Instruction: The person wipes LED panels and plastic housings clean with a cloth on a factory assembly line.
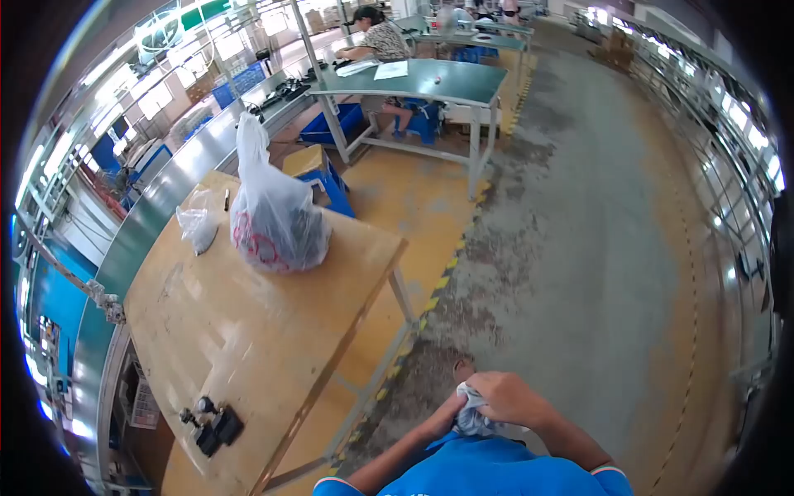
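Note:
Close to my blue shirt, a crumpled whitish cloth [474, 417] is bunched between my two hands. My left hand [449, 413] has its fingers closed on the cloth. Over its upper part lies my right hand [506, 397], its fingers curled round the same cloth. Both hands are to the right of the wooden table [273, 331], above the floor. On that table stand a knotted white plastic bag [281, 219] with dark contents, a smaller clear bag [198, 225], a black pen [227, 199] and a black device with round knobs [213, 426].
A green-topped table [413, 83] with papers stands ahead, with a person [382, 40] seated behind it. A blue stool [322, 178] is beyond the wooden table. A conveyor [165, 198] runs along the left; metal racks [711, 124] line the right.

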